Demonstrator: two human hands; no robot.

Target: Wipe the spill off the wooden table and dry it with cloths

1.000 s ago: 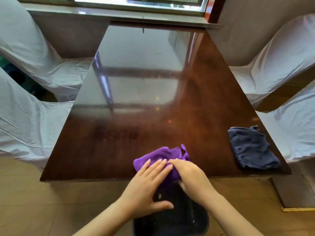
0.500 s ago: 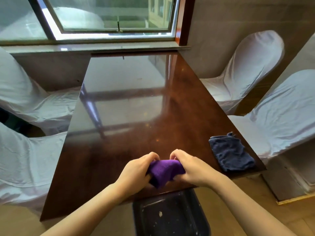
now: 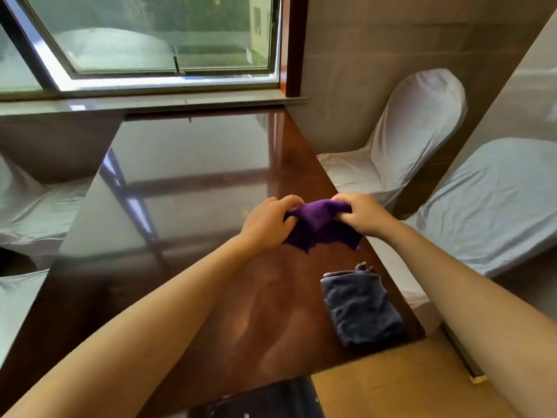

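A purple cloth (image 3: 319, 225) hangs between both hands above the right side of the glossy dark wooden table (image 3: 187, 188). My left hand (image 3: 268, 220) grips its left end and my right hand (image 3: 360, 215) grips its right end, so the cloth droops with its corners pointing down. A folded dark blue cloth (image 3: 360, 306) lies flat on the table near the right front corner, apart from both hands. No spill shows clearly on the reflective top.
White-covered chairs stand at the right (image 3: 419, 128) (image 3: 494, 206) and at the left (image 3: 27, 203). A window (image 3: 162, 40) with a sill runs behind the table's far edge. A dark bin (image 3: 265, 402) sits on the floor below the front edge.
Both hands lifted the purple cloth off the table's front edge, carried it forward and to the right, and spread it between them. The view tilted up toward the window.
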